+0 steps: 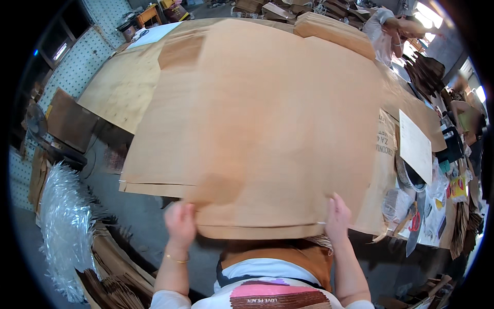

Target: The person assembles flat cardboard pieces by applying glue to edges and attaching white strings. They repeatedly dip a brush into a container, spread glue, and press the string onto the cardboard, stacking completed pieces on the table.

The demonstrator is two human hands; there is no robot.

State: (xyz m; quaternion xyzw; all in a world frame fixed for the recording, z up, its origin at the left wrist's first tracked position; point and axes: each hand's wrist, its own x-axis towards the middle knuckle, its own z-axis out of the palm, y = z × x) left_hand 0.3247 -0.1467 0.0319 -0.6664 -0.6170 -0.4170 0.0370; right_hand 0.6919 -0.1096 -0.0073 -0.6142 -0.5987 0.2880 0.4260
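1. Large, flat brown kraft-paper sheet: dead ahead of you, over the worktable, near edge w/ a folded strip at 6 o'clock, close to your waist. Parts are blurred.
2. Your L hand, 7-8 o'clock: thumb & fingers look closed on the near-left corner; a bit blurry, exact hold n/a.
3. Your R hand, 5 o'clock: pinching the near-right corner, thumb on top.
4. Step in hand, my read: you're shifting or squaring the sheet by its near corners. Next move prob. calls for both hands going together, edge taut & level, no creasing.
5. Second brown paper sheet w/ folded near edge: partly under yours, showing at 9 o'clock.
6. Pale plywood board at 10; thick brown paper stack at 1; white rectangular panel at 3; long grey metal blade at 4, nr the table edge.
7. Shiny clear-plastic strip bundle: 8 o'clock, off the table.
8. Co-worker in light top: btwn 1 & 2.
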